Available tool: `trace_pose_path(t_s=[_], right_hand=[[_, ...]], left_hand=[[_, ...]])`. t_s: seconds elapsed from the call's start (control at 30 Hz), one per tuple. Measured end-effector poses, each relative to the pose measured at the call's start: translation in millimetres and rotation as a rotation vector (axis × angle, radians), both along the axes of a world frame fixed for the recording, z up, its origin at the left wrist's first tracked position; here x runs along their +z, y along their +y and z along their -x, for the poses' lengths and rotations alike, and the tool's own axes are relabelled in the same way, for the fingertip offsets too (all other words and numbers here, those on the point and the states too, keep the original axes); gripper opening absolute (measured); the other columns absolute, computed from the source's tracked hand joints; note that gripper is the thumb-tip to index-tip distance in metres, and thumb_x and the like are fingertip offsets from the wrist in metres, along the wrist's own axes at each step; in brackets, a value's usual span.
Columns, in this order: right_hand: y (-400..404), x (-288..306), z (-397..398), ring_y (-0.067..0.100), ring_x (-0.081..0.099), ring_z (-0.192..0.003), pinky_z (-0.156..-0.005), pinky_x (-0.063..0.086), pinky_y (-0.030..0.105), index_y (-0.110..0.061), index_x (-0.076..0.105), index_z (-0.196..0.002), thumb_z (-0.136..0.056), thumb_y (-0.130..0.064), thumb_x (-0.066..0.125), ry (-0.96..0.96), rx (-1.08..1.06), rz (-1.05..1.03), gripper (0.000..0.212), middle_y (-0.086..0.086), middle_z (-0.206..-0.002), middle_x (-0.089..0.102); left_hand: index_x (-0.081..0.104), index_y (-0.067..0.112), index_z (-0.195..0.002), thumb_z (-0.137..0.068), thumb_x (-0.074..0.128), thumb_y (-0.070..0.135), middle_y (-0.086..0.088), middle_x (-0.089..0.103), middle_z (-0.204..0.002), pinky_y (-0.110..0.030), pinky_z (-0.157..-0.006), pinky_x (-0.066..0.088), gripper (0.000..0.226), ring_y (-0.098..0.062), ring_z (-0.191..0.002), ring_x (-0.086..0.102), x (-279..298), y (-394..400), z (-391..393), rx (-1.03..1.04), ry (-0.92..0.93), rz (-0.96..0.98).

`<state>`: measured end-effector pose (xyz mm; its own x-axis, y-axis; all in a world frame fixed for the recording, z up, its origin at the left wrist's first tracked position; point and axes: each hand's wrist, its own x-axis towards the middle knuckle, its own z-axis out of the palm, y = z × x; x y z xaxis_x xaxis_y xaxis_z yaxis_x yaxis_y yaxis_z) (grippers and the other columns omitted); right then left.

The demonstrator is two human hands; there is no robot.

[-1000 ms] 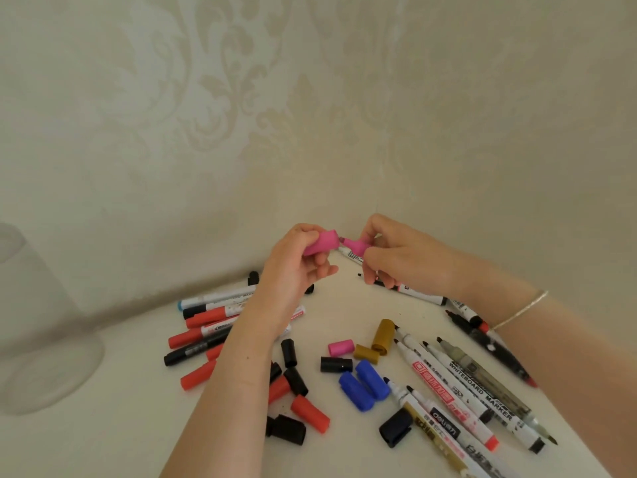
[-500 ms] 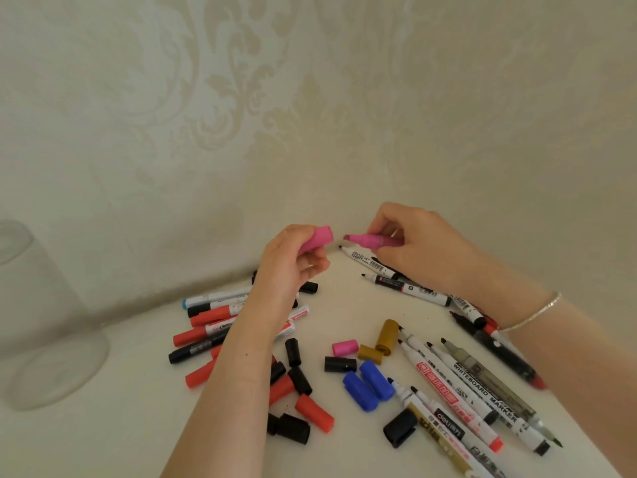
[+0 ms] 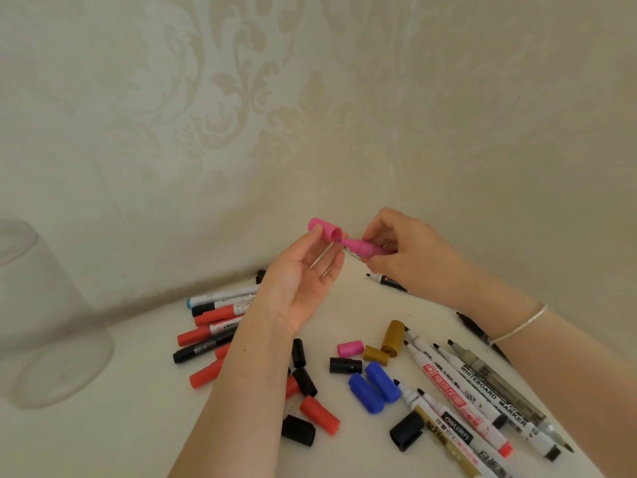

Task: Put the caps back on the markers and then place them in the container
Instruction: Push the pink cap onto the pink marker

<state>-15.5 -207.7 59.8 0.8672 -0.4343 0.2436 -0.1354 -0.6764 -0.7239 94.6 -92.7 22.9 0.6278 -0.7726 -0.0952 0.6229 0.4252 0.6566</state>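
Our left hand [image 3: 303,281], fingers mostly extended, pinches the pink cap [image 3: 324,230]; at its 3 o'clock our right hand [image 3: 410,257] grips the pink marker [image 3: 362,246], tip at the cap's mouth.

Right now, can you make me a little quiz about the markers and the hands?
1. True or false: the pink cap held by the left hand is fully pushed onto the pink marker.
2. Which hand grips the pink marker: A left, B right?
3. How many blue caps lie on the table?

Key: 1 false, the tip is just at the cap's opening. 2 B. 3 two.
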Motion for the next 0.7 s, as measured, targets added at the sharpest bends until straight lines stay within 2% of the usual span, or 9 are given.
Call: trace_pose_path(t_s=[0.1, 0.23, 0.3, 0.43, 0.57, 0.7], right_hand=[[-2, -3, -3, 0.027, 0.064, -0.085, -0.076, 0.054, 0.043, -0.018, 0.052, -0.089, -0.082, -0.004, 0.059, -0.013, -0.041, 0.016, 0.017, 0.006, -0.094, 0.067], [-3, -5, -6, 0.025, 0.064, -0.084, -0.076, 0.055, 0.041, -0.017, 0.053, -0.089, -0.082, -0.003, 0.057, -0.010, -0.059, 0.085, 0.017, 0.007, -0.092, 0.066], [-4, -6, -6, 0.027, 0.062, -0.082, -0.075, 0.054, 0.042, -0.016, 0.051, -0.091, -0.083, -0.002, 0.053, 0.014, -0.044, 0.170, 0.017, 0.009, -0.092, 0.065], [-7, -4, -2, 0.028, 0.059, -0.081, -0.073, 0.051, 0.043, -0.022, 0.039, -0.094, -0.086, -0.002, 0.050, 0.098, 0.054, 0.376, 0.024, 0.011, -0.096, 0.064], [-8, 2, -1, 0.025, 0.057, -0.075, -0.071, 0.050, 0.042, -0.025, 0.035, -0.094, -0.086, -0.001, 0.051, 0.145, 0.155, 0.481, 0.030, 0.009, -0.094, 0.066], [-5, 8, -9, 0.014, 0.050, -0.062, -0.063, 0.047, 0.034, -0.022, 0.040, -0.096, -0.084, 0.001, 0.053, 0.090, 0.214, 0.558, 0.029, 0.005, -0.090, 0.070]], left_hand=[[0.068, 0.009, -0.088, -0.091, 0.060, 0.014, -0.006, 0.073, -0.093, -0.030, -0.087, 0.053, 0.010, -0.016, -0.089, 0.071, 0, 0, 1, 0.001, -0.018, -0.027], [0.061, 0.009, -0.106, -0.092, 0.061, 0.015, -0.003, 0.072, -0.099, -0.032, -0.092, 0.052, 0.016, -0.014, -0.103, 0.068, -1, -1, 4, 0.039, -0.247, -0.150], [0.060, 0.009, -0.110, -0.091, 0.062, 0.013, -0.005, 0.073, -0.104, -0.032, -0.092, 0.052, 0.020, -0.013, -0.102, 0.068, -1, -1, 6, 0.069, -0.374, -0.249], [0.064, 0.011, -0.108, -0.084, 0.070, 0.007, -0.009, 0.073, -0.101, -0.031, -0.087, 0.055, 0.025, -0.017, -0.095, 0.071, -1, 9, 0, 0.015, -0.505, -0.360], [0.073, 0.012, -0.098, -0.065, 0.078, 0.011, -0.011, 0.075, -0.095, -0.022, -0.074, 0.056, 0.034, -0.020, -0.093, 0.071, -2, 18, -4, -0.085, -0.577, -0.368], [0.075, 0.012, -0.091, -0.063, 0.078, 0.010, -0.013, 0.075, -0.093, -0.026, -0.081, 0.058, 0.028, -0.024, -0.091, 0.072, 1, 21, -6, -0.010, -0.637, -0.343]])
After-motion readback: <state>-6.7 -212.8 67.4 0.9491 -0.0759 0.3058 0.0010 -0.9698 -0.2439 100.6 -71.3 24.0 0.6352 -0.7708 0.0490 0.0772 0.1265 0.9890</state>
